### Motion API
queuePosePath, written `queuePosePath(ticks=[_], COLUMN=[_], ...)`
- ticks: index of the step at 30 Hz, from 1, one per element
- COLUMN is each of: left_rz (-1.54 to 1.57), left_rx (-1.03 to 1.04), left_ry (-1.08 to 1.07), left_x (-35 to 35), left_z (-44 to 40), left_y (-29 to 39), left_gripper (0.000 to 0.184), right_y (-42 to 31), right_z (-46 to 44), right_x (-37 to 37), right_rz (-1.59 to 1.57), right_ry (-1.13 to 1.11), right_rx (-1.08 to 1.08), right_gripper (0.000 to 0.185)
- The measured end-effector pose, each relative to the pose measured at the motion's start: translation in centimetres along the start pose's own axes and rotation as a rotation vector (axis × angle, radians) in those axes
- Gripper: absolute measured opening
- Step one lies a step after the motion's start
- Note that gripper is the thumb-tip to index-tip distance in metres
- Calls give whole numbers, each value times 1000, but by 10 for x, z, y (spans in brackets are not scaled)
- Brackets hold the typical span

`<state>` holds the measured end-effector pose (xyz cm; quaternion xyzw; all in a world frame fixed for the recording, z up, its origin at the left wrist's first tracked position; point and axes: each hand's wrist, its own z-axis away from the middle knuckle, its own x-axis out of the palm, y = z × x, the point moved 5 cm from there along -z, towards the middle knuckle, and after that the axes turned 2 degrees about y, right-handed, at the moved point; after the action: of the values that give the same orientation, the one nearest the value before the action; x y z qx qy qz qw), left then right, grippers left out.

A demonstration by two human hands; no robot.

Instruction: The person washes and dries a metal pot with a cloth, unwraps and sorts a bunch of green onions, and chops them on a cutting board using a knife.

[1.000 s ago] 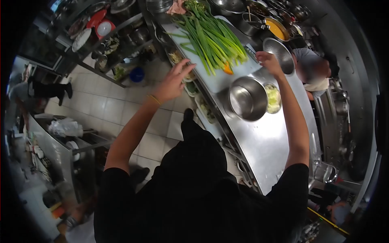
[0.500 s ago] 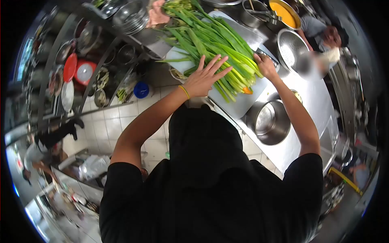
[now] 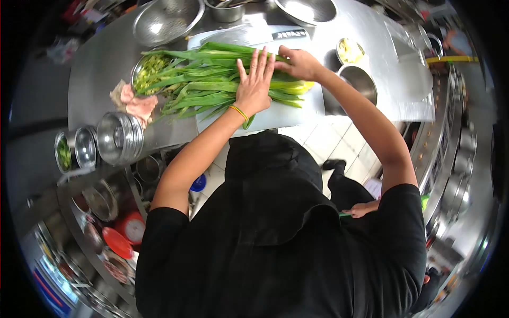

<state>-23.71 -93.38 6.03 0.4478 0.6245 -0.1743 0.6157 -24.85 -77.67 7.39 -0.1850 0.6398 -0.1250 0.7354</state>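
Note:
A large bunch of long green leeks (image 3: 207, 85) lies across a white cutting board (image 3: 314, 108), its pale ends toward the right. My left hand (image 3: 255, 87), with a yellow band at the wrist, rests flat on the leaves with its fingers spread. At the far edge of the stalks, my right hand (image 3: 299, 63) has its fingers bent around some of them; the fingertips are partly hidden. Behind the bunch, a broad-bladed knife (image 3: 244, 34) with a dark handle lies on the board, touched by neither hand.
A bowl of chopped greens (image 3: 146, 74) sits under the leaf tips, near a pink cloth (image 3: 140, 106) and stacked metal bowls (image 3: 119, 138). Colanders (image 3: 168, 21) stand behind. At right are a deep pot (image 3: 363, 85) and a small bowl (image 3: 350, 51). Another person's hand (image 3: 363, 209) shows below right.
My view has turned, so the board and leeks now lie crosswise. My left hand stays spread on the leaves. My right hand has shifted onto the stalks, closer to my left.

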Motion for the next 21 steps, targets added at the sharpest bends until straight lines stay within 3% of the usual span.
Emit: queuePosePath(ticks=[2, 8, 11, 13, 14, 15, 16, 17, 18, 21], left_rz=[40, -6, 10, -8, 1, 5, 5, -17, -34, -47], left_rx=[27, 61, 66, 60, 79, 86, 99, 102, 90, 107], left_ry=[61, 31, 81, 44, 55, 65, 77, 80, 79, -26], left_x=[-1, 11, 13, 8, 6, 4, 1, 0, 1, 5], left_z=[2, 24, 30, 29, 29, 30, 29, 29, 27, 23], left_y=[0, 5, 8, 7, 8, 8, 9, 10, 9, 9], left_gripper=[105, 103, 92, 79, 77, 75, 74, 72, 72, 71], right_y=[-32, -77, -73, -54, -42, -19, 21, 47, 64, 72], right_z=[27, 87, 96, 90, 83, 74, 56, 43, 31, 16], right_x=[5, 35, 37, 17, -4, -16, -10, -6, 0, 16], right_rz=[245, 346, 292, 5, -258, -397, -328, -109, 54, 157], right_ry=[88, 308, 323, 235, 245, 232, 290, 402, 331, 209], right_rx=[-94, -64, -34, -82, 94, 397, 379, 198, 141, 126], right_gripper=[43, 49, 42, 34, 24, 27, 26, 29, 31, 31])
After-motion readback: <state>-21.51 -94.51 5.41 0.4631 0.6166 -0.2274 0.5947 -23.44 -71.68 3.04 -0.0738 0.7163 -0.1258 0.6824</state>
